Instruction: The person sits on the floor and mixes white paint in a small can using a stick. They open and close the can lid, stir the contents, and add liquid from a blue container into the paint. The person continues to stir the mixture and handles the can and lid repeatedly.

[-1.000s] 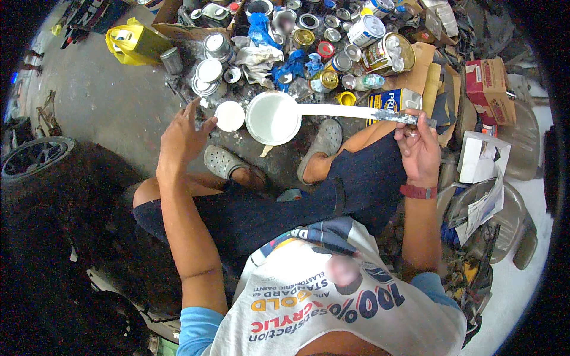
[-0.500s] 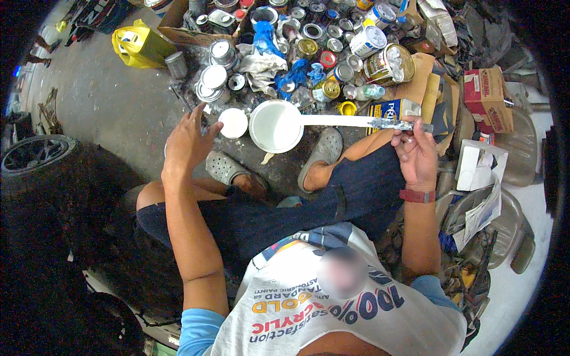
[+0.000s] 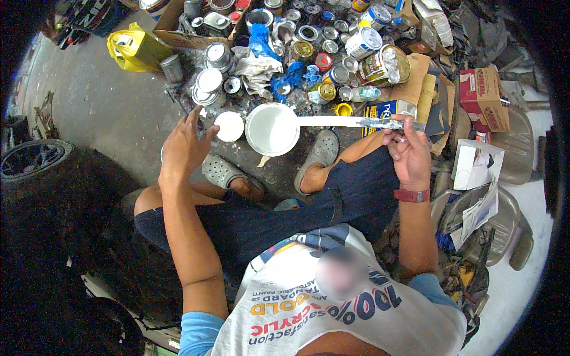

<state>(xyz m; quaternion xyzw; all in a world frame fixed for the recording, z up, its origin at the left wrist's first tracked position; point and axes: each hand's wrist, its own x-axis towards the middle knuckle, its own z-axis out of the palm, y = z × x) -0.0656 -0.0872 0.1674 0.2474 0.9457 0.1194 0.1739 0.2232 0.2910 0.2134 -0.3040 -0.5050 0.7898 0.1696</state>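
I sit on the ground with my knees bent, grey clogs on my feet. My right hand [image 3: 408,151] grips one end of a long flat stir stick [image 3: 350,121] coated in white paint. Its far end rests over an open can of white paint [image 3: 272,129] on the concrete between my feet. My left hand [image 3: 181,147] hovers with fingers spread and holds nothing. It is just left of a small round white lid [image 3: 229,126] lying beside the can.
Several paint cans, lids and blue rags [image 3: 285,77] crowd the ground beyond the can. A yellow jug [image 3: 134,50] stands far left, a tyre [image 3: 32,160] at left. Cardboard boxes [image 3: 484,98] and papers [image 3: 475,207] lie at right.
My left hand has drawn back from the small white lid toward my knee, fingers now spread. The right hand still holds the stick over the can.
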